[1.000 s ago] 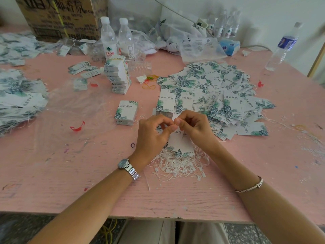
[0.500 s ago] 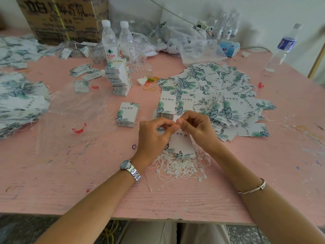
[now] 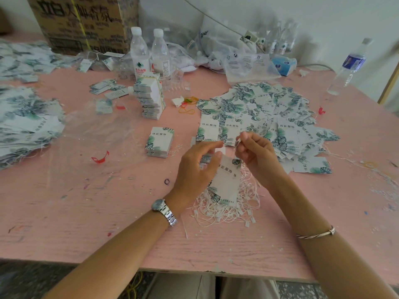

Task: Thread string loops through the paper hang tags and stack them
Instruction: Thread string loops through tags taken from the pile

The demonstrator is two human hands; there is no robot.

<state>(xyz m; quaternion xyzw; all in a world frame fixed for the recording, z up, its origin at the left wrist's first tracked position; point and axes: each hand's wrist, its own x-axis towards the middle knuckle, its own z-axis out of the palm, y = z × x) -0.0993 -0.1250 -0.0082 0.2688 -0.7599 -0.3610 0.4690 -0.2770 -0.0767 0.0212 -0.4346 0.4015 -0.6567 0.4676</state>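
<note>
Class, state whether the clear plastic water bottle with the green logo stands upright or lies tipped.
Upright: the clear plastic water bottle with the green logo rises vertically, white cap on top.

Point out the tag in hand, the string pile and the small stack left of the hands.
Tag (image 3: 227,180): head view, middle of its printed face.
String pile (image 3: 224,214): head view, tangle below the tag.
Small stack (image 3: 160,139): head view, top tag's face.
</note>
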